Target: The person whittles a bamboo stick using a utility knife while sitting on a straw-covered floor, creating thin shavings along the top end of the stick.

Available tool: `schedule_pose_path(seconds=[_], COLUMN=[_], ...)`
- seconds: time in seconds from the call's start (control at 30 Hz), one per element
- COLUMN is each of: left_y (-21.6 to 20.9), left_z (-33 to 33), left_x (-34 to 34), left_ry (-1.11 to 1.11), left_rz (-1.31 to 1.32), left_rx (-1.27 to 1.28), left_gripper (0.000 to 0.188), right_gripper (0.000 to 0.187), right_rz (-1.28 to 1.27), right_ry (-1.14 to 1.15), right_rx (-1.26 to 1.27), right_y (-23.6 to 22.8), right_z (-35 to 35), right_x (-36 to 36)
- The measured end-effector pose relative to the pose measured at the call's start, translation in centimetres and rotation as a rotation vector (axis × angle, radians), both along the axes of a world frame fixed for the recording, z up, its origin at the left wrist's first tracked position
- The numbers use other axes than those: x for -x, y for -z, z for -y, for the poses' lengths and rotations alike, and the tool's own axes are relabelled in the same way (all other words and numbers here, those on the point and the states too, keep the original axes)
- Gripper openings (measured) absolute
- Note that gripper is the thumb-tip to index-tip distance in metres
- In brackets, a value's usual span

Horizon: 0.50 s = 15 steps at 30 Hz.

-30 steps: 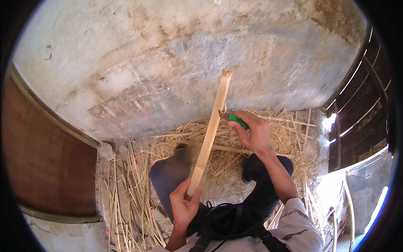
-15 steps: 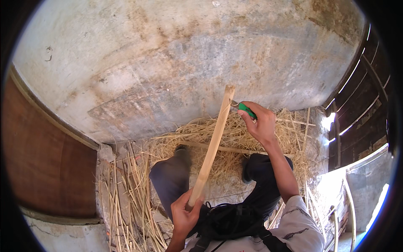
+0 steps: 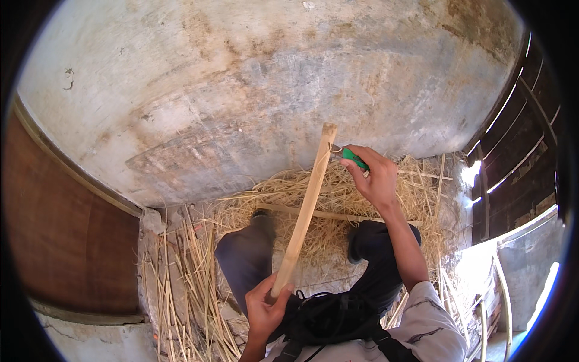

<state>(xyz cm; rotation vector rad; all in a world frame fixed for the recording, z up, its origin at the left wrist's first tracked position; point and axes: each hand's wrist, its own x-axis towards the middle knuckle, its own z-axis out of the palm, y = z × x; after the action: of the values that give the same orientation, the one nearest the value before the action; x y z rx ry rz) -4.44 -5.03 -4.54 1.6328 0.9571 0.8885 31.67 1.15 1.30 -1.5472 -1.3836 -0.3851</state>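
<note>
A long, flat strip of pale bamboo (image 3: 307, 208) slants up and away from me between my knees. My left hand (image 3: 267, 304) is closed around its near end, thumb on the face of the strip. In my right hand (image 3: 375, 176) is a green-handled utility knife (image 3: 354, 158), gripped close to the blade. The blade meets the right edge of the strip a little below its far end, and a thin curl of shaving shows there. My right palm side is hidden.
Straw-like shavings (image 3: 319, 241) cover the floor between my feet, with another long strip (image 3: 344, 215) lying across them. Many thin split sticks (image 3: 175, 295) lie at the left. A stained wall (image 3: 271, 108) stands ahead, a brown panel (image 3: 66, 229) left, dark slats (image 3: 518, 163) right.
Almost nothing differs. The strip and both hands keep nearly the same place, and the knife stays against the strip's edge.
</note>
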Motion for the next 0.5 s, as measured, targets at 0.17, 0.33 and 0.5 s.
schedule_pose_path(seconds=[0.17, 0.33, 0.5], left_y=[-1.2, -1.3, 1.0], left_z=[-1.2, -2.1, -3.1], left_x=[-0.1, -0.2, -0.2], left_ry=[-0.043, 0.036, 0.1], left_rz=[-0.175, -0.229, -0.179], left_rx=[0.054, 0.173, 0.231], left_gripper=[0.029, 0.017, 0.017], right_gripper=[0.028, 0.028, 0.034], right_rz=[-0.101, -0.417, -0.774], right_ry=[-0.05, -0.297, -0.618], right_rx=[0.213, 0.339, 0.316], right_y=[0.4, 2.2, 1.1], right_z=[-0.1, -0.4, -0.2], right_x=[-0.3, -1.4, 0.5])
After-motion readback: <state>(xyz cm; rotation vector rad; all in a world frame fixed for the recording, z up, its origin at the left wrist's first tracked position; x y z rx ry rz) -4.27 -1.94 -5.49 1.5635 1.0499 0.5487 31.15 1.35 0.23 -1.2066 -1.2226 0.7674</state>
